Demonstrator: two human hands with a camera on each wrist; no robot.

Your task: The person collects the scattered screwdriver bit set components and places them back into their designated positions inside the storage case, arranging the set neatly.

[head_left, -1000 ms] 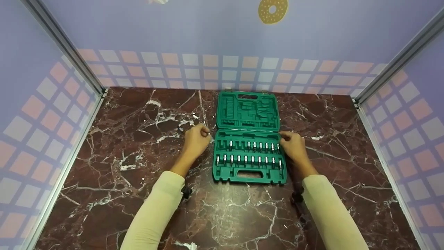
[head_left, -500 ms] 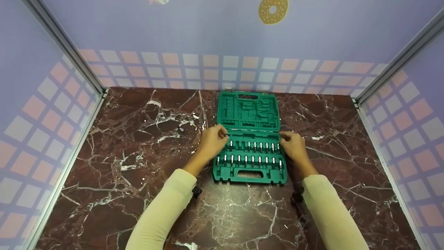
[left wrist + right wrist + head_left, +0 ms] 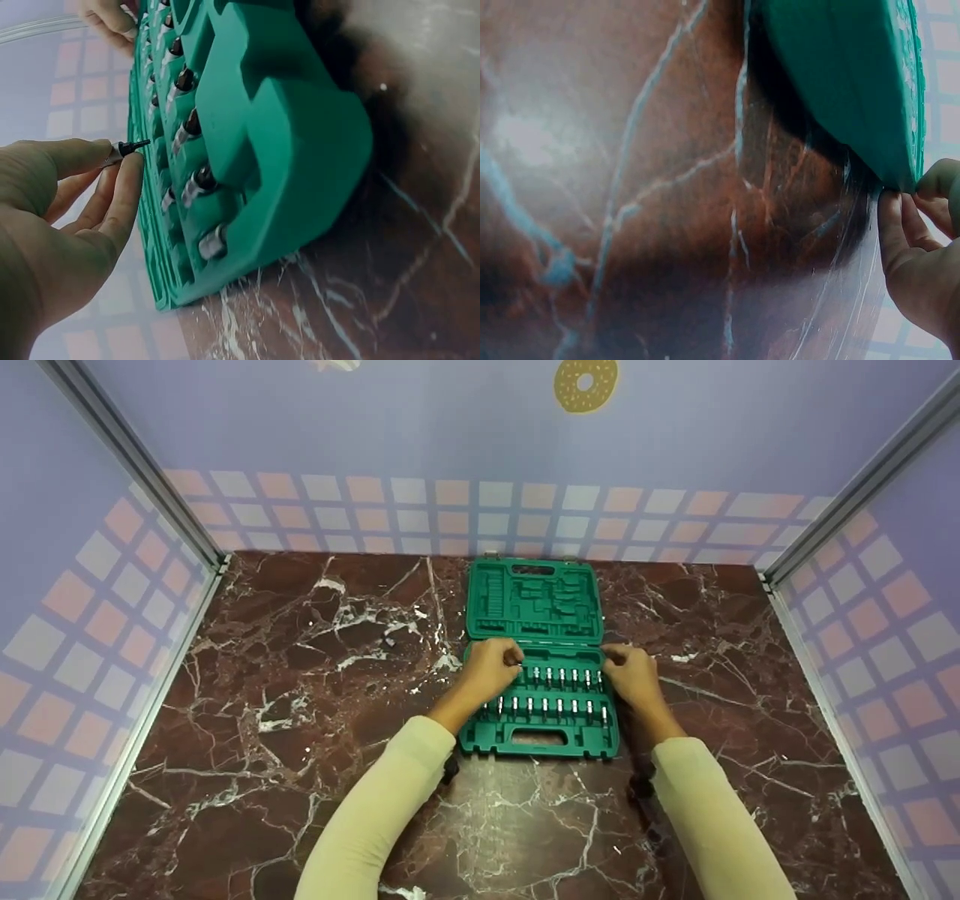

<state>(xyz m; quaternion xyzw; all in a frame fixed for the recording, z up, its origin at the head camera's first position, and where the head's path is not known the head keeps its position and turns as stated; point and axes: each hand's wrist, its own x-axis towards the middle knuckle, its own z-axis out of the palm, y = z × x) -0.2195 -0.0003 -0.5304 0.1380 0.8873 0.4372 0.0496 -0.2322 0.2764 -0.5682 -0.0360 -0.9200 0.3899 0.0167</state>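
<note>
A green plastic tool case (image 3: 486, 735) lies opened flat in the head view, its lid toward the back wall. Two rows of silver bit sockets (image 3: 575, 707) with dark tips sit in its lower half. My left hand (image 3: 489, 669) is over the left part of the upper row and covers some slots. In the left wrist view, its thumb and fingers pinch one bit socket (image 3: 116, 154), dark tip pointing out, held just off the case. My right hand (image 3: 632, 675) holds the case's right edge near the hinge, thumb and fingers either side of the rim in the right wrist view.
The case rests on a dark red marbled tabletop (image 3: 300, 780) with white veins. Behind it stands a lilac wall (image 3: 420, 427) with pink and white squares; similar panels close both sides. The case's far edge lies close to the back wall.
My left hand has moved right, from beside the case to over its upper row, carrying the bit socket. The right hand has stayed at the case's edge.
</note>
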